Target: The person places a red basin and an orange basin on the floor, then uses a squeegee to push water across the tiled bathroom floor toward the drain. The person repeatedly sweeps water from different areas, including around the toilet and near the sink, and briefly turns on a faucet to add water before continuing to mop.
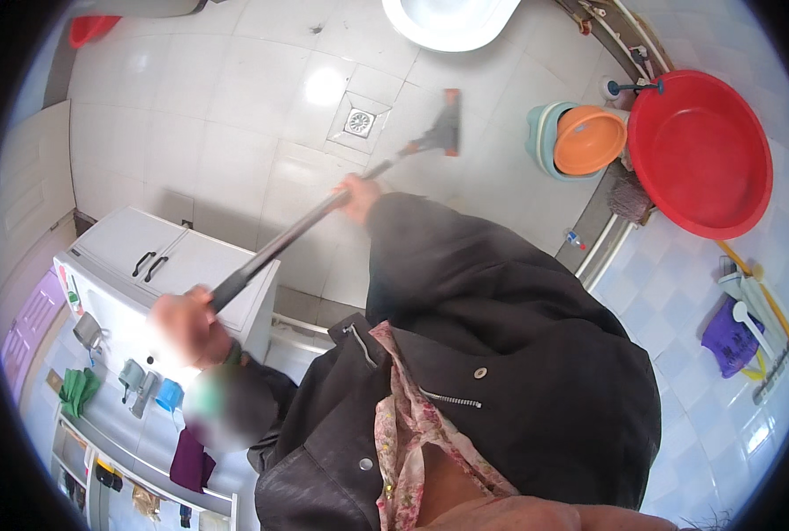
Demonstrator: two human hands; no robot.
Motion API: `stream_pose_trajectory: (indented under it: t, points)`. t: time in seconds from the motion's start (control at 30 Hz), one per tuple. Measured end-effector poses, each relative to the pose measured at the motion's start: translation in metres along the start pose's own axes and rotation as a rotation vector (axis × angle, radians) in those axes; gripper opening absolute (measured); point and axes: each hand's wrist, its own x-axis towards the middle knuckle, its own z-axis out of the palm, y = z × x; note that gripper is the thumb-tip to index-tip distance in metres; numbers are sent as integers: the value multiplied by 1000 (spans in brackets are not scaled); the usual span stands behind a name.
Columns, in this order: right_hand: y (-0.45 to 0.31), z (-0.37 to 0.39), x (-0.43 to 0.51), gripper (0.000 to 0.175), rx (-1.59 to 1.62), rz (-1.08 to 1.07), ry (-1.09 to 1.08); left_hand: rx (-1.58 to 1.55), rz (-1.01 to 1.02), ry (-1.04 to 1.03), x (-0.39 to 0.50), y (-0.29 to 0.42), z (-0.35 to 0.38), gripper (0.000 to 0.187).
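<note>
A long-handled floor brush or squeegee (282,247) runs diagonally across the view, its grey head with orange ends (446,126) at the tiled floor. My left hand (192,325), blurred, grips the handle's upper end in front of the white washbasin cabinet (192,255). Farther down the shaft, my right hand (358,196) is closed around it. The tool's head is slightly blurred and lies to the right of a square floor drain (359,123). Whether its edge presses on the tiles I cannot tell.
A white toilet bowl (454,20) stands at the top. To the right are a large red basin (703,156), an orange basin (587,139) in pale blue ones, and a small bottle (574,239). Cups, a faucet (144,393) and a green cloth (79,391) are at the left.
</note>
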Motion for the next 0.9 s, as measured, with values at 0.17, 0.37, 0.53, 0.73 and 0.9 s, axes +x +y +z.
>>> stream_pose_trajectory:
  t: [0.17,0.37,0.53,0.73,0.9]
  points:
    - [-78,-133,41,7,6,-79,325,-205,-398,-289,-52,-89,57,23]
    - [-123,-177,78,7,46,-68,246,-179,-376,-307,-52,-116,108,15]
    - [-50,-59,85,11,-5,8,110,-205,-267,-88,-4,-59,48,25]
    - [37,59,44,12,-113,143,-10,-128,85,-4,7,13,-43,23]
    - [40,49,46,12,-465,-173,-51,-189,86,110,-21,-12,-65,20]
